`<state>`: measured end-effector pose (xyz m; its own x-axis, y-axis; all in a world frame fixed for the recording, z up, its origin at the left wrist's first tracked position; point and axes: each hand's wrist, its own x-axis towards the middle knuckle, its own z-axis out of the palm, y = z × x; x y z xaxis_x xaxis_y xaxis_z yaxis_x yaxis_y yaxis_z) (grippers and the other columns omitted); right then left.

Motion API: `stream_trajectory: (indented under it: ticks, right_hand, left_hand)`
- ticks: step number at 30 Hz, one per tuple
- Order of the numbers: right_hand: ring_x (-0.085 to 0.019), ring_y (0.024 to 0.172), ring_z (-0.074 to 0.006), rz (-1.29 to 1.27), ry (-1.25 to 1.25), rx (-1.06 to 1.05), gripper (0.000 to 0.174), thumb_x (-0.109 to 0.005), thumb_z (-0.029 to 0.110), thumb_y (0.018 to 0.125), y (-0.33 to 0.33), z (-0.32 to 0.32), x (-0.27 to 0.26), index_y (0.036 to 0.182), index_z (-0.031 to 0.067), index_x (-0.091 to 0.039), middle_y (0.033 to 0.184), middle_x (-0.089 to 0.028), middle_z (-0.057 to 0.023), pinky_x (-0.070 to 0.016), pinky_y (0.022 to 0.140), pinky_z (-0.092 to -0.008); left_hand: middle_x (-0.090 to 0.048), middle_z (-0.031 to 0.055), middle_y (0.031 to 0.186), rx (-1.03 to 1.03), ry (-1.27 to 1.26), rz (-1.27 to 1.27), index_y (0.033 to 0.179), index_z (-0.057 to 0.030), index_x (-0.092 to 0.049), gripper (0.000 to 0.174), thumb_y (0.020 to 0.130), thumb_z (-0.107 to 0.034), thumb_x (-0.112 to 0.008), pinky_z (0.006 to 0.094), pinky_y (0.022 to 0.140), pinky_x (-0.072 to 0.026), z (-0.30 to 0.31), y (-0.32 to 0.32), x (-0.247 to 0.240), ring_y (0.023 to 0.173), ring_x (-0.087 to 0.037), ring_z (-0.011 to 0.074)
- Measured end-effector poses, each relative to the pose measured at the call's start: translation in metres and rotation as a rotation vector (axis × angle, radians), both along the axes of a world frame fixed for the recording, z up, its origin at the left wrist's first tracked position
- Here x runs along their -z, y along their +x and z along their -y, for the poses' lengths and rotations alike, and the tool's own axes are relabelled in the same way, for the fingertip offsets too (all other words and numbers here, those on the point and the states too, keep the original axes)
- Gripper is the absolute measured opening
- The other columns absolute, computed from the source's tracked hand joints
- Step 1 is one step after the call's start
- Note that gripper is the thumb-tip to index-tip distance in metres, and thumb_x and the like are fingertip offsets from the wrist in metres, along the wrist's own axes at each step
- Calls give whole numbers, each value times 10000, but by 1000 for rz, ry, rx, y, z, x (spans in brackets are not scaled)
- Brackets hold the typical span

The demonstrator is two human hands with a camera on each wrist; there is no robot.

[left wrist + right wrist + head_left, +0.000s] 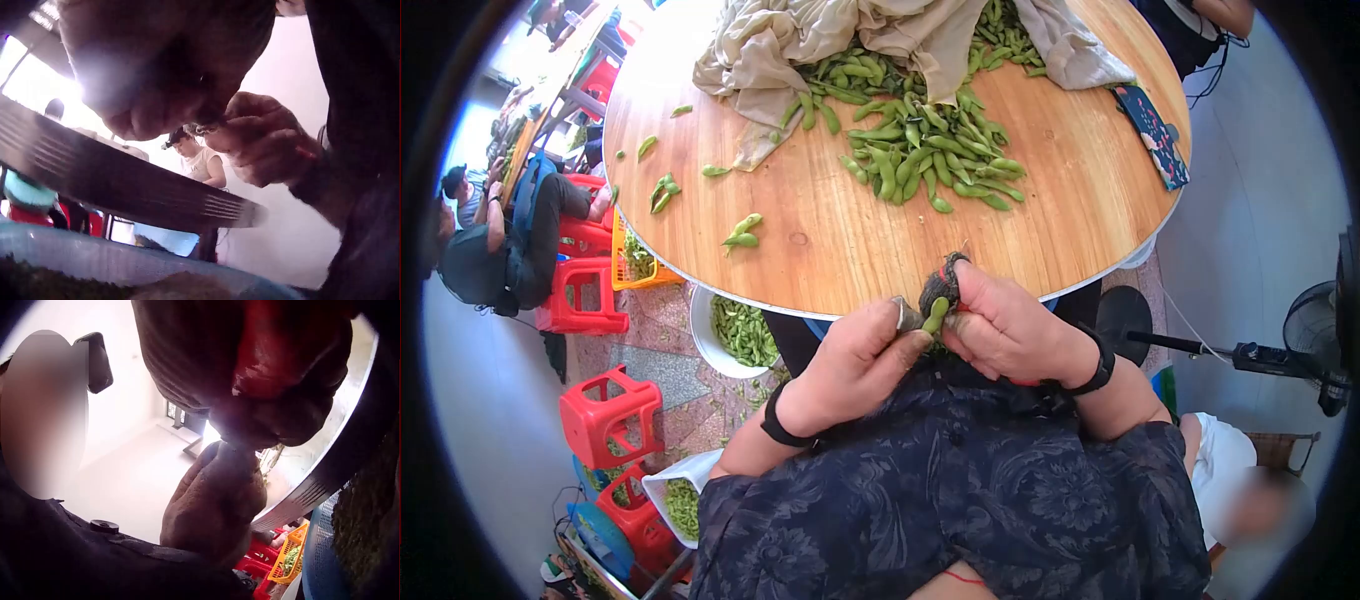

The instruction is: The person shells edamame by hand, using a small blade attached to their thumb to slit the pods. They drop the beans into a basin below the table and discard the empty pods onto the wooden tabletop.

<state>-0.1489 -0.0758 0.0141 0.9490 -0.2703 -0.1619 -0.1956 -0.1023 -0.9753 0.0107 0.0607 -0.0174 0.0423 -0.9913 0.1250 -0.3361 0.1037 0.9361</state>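
Note:
Above my lap, just off the table's near edge, both hands meet around a green soybean pod (936, 314). My left hand (862, 355) pinches its lower end with thumb and fingers; a grey wrap covers one fingertip. My right hand (1012, 328) is curled close against the pod's other side, with a dark cloth wrap (941, 284) on a finger. In the right wrist view a smooth red object (264, 353) lies inside the right hand's curled fingers; I cannot tell its kind. On the round wooden table (820, 265) lies a heap of soybean pods (930, 150).
Beige cloth (770, 45) covers the heap's far part. Loose pods (743, 240) lie left, a patterned pouch (1152, 135) right. Below stand a white bucket of pods (698, 335), a blue basin (94, 247) and red stools (605, 415). A black fan (1315, 330) stands right; people sit nearby.

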Motion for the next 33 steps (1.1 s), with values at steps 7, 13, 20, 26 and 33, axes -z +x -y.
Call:
stream_trajectory:
  ticks: [7,13,20,26,33]
  right_hand:
    - [-435,407,-59,-4,759,118,89,-404,126,959,7,-4,2,966,80,-480,637,-490,0,-359,365,-185]
    - [-429,386,-62,44,661,164,124,-396,148,967,7,-13,11,986,76,-495,636,-494,3,-353,353,-187]
    - [-469,417,-64,21,878,147,110,-418,137,946,9,-19,8,991,68,-491,664,-510,-2,-366,374,-202]
    - [-570,627,-388,196,-389,275,176,-556,59,793,7,-24,11,934,6,-466,672,-531,-177,-464,556,-421]
    - [-540,606,-406,60,-504,31,171,-568,70,798,-7,-16,20,844,10,-414,642,-507,-201,-432,522,-428]
  left_hand:
    - [-530,16,754,49,373,-1176,867,-17,-544,142,928,-143,-564,276,567,-389,4,-2,-6,624,-485,132]
    - [-487,145,693,-131,-283,461,762,-26,-494,218,846,-143,-659,360,515,-379,10,0,-12,594,-486,312]
    - [-462,-65,719,-213,210,-890,830,-17,-549,258,986,-206,-470,242,546,-360,0,-13,-2,639,-392,31]
    - [-431,61,566,-179,-56,20,648,-29,-462,245,864,-72,-568,319,471,-333,-2,-4,4,490,-422,190]
    - [-393,108,529,-86,-28,-46,594,-32,-404,285,802,-32,-598,365,445,-313,-6,-3,3,461,-414,269]
